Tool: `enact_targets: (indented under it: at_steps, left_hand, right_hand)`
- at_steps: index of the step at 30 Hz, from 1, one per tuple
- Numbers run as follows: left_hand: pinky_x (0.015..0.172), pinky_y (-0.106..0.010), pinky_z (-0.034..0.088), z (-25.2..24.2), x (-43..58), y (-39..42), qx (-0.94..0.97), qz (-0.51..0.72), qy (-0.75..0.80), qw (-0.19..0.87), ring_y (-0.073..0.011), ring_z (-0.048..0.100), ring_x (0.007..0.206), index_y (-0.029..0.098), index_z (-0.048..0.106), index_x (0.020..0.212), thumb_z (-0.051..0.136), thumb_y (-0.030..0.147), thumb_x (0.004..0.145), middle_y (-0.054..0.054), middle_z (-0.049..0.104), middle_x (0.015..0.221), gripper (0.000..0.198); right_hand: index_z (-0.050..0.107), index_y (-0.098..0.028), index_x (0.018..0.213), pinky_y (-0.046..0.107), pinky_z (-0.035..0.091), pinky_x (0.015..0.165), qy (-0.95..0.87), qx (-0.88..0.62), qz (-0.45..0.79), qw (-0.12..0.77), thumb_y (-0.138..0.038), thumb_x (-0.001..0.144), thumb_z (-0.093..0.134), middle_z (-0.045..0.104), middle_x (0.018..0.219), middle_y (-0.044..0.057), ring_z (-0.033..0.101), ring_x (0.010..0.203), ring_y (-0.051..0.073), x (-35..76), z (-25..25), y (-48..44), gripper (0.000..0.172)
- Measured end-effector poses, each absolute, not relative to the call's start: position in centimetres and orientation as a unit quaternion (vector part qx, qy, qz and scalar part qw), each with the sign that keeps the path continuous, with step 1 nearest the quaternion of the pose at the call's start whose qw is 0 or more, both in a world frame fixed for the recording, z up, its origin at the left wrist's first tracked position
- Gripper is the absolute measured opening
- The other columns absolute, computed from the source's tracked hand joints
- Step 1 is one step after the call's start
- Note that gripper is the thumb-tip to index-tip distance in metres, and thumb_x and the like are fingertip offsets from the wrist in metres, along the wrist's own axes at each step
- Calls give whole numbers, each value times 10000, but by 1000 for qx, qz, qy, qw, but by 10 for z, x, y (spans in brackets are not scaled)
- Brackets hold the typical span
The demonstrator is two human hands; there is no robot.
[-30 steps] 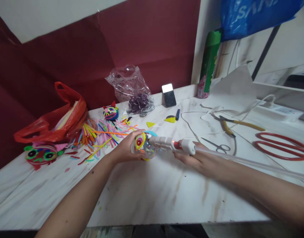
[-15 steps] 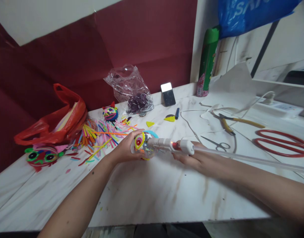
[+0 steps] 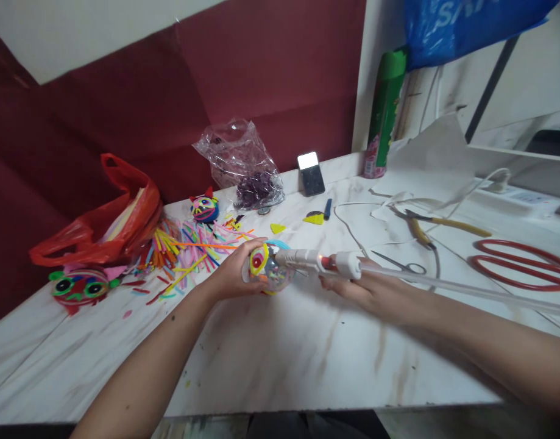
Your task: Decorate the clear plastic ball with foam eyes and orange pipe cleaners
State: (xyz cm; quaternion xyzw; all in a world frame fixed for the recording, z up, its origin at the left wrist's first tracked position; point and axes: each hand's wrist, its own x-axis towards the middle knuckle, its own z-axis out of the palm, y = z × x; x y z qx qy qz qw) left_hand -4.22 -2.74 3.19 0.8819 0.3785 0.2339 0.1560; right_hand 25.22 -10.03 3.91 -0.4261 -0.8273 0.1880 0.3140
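My left hand [image 3: 236,271] is closed around a clear ball [image 3: 275,279] with a yellow-rimmed pink and red eye on its near left side and light blue trim on top. In my right hand [image 3: 359,289] is a white hot glue gun [image 3: 307,259], its small orange light lit and a long clear glue stick [image 3: 426,283] running out of its back. The gun's front end points left at the ball, and whether the tip touches it I cannot tell. Most of my right fingers are hidden behind the gun.
Left are a red plastic bag [image 3: 97,228], colourful pipe cleaners [image 3: 192,244] and two decorated balls, one striped [image 3: 81,286], one blue [image 3: 204,209]. Yellow pieces [image 3: 277,228] lie behind my hands. Right are small scissors [image 3: 405,265], pliers [image 3: 444,225], red-handled scissors [image 3: 517,262] and a spray can [image 3: 384,116].
The glue gun and my right hand have shifted slightly right and up, away from the ball. My left hand still holds the ball in nearly the same place.
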Motion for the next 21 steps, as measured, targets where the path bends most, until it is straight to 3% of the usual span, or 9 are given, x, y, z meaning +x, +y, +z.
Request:
enact_targets:
  at_steps: [5,9,14,17,21]
  left_hand:
    - [1095,-485,367,30,-43,-26,882,237,379,153,-337,439,1314,194,395,1324,743,446,656,-160,460,1405,794]
    - [1096,-484,369,29,-43,-25,876,245,382,161,-339,437,1318,190,397,1313,738,462,655,-168,445,1417,789]
    - [1109,-491,353,32,-42,-27,877,239,386,160,-344,406,1343,183,396,1304,751,434,630,-171,441,1414,802]
    - [1111,-491,352,33,-41,-28,877,237,389,156,-343,408,1341,186,399,1300,754,411,618,-165,443,1414,801]
    - [1109,-482,355,34,-40,-31,878,237,391,142,-333,427,1327,182,388,1311,746,370,623,-160,447,1415,798]
  right_hand:
    - [658,-219,925,328,528,728,-774,-455,208,388,-439,923,376,698,878,42,656,837,231,257,39,-95,358]
    - [617,-198,928,343,499,723,-708,-521,136,456,-418,887,428,670,893,69,636,825,238,266,32,-76,293]
    - [555,-207,823,315,445,611,-728,-611,54,306,-346,810,482,626,829,68,592,737,223,282,25,-47,157]
    - [558,-189,799,308,430,626,-751,-626,24,207,-306,776,518,627,836,106,592,831,254,290,19,-35,126]
    - [583,-154,872,321,429,648,-764,-635,-4,112,-336,793,521,638,941,159,578,958,296,293,5,-24,208]
